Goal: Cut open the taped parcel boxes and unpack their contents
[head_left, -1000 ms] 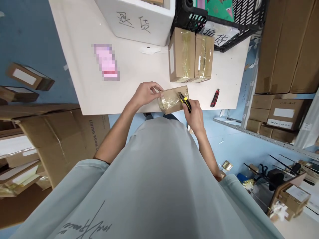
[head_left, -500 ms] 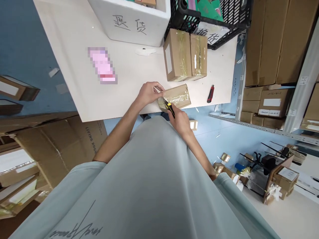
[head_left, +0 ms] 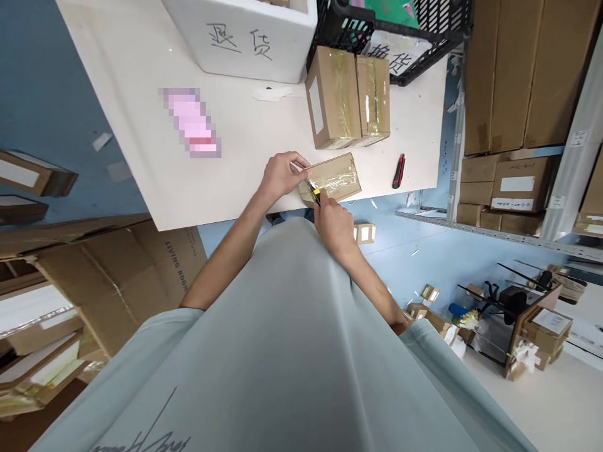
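A small taped cardboard box [head_left: 336,176] lies at the table's front edge, its top covered with shiny clear tape. With thumb and fingers bent together, my left hand [head_left: 281,174] grips the box's left end. My right hand [head_left: 335,225] is closed around a yellow-and-black utility knife [head_left: 317,195], whose tip is at the tape near the left fingertips. The exact contact of the blade is too small to make out. A second, red-and-black utility knife [head_left: 398,171] rests on the table to the right, touched by neither hand.
Two taped cartons [head_left: 335,100] stand behind the box. Further back are a white foam bin [head_left: 254,50] and a black plastic crate [head_left: 424,63]. A blurred pink item [head_left: 191,122] lies left on the table [head_left: 127,125]. Shelves with cartons [head_left: 522,182] stand right.
My right hand and the knife have shifted slightly left, with the hand turned a little more upright. The left hand keeps its place at the box's end. The camera view has shifted slightly.
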The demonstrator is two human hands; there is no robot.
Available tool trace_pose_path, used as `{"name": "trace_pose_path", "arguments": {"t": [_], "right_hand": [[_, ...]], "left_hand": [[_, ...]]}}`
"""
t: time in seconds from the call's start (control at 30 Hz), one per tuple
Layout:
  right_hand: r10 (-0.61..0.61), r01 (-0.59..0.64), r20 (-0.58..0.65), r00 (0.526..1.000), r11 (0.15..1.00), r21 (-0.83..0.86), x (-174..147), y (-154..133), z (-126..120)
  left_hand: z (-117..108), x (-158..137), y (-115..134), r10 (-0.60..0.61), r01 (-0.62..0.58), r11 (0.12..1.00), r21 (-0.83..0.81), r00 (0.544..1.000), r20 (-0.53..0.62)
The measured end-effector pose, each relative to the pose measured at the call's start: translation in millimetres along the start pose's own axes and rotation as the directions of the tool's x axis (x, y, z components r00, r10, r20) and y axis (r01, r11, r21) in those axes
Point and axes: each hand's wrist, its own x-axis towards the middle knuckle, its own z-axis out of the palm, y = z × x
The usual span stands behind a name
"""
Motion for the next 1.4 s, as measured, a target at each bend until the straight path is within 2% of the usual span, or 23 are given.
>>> {"name": "trace_pose_path", "arguments": {"t": [0.23, 0.5, 0.67, 0.77, 0.9, 0.97, 1.03, 1.13, 1.23, 1.4], "right_hand": [[-0.009, 0.017, 0.069, 0.998, 0.993, -0.118, -18, 14, 10], [-0.017, 0.04, 0.168, 0.986, 0.99, -0.132, -37, 38, 18], [-0.047, 0.06, 0.215, 0.975, 0.997, -0.053, -49, 55, 6], [-0.065, 0.057, 0.164, 0.984, 0.997, 0.053, -51, 78, -5], [-0.033, 0.034, -0.011, 0.999, 0.976, 0.214, -33, 122, -8], [-0.016, 0.043, -0.099, 0.995, 0.958, 0.282, -18, 144, -5], [-0.023, 0.075, -0.159, 0.987, 0.943, 0.325, -2, 161, 0], [-0.088, 0.158, -0.202, 0.976, 0.918, 0.364, 18, 177, 5], [-0.162, 0.236, -0.216, 0.963, 0.894, 0.38, 35, 182, 8], [-0.234, 0.279, -0.167, 0.958, 0.895, 0.349, 59, 176, 8]], "left_hand": [[15, -6, 2, -0.064, 0.067, 0.997, 0.032, 0.994, -0.088], [19, -22, 28, -0.17, 0.182, 0.979, 0.089, 0.977, -0.126], [22, -29, 26, -0.179, 0.196, 0.976, 0.092, 0.969, -0.172], [22, -34, 23, -0.131, 0.16, 0.98, 0.121, 0.967, -0.218], [36, -40, 39, 0.049, 0.045, 0.953, 0.299, 0.953, -0.297], [53, -39, 54, 0.156, -0.041, 0.911, 0.41, 0.956, -0.25], [75, -34, 67, 0.218, -0.126, 0.866, 0.485, 0.966, -0.138], [105, -24, 75, 0.234, -0.184, 0.819, 0.544, 0.972, -0.022], [123, -19, 70, 0.218, -0.164, 0.804, 0.572, 0.976, -0.027], [130, -22, 57, 0.215, -0.133, 0.786, 0.603, 0.974, -0.066]]}}
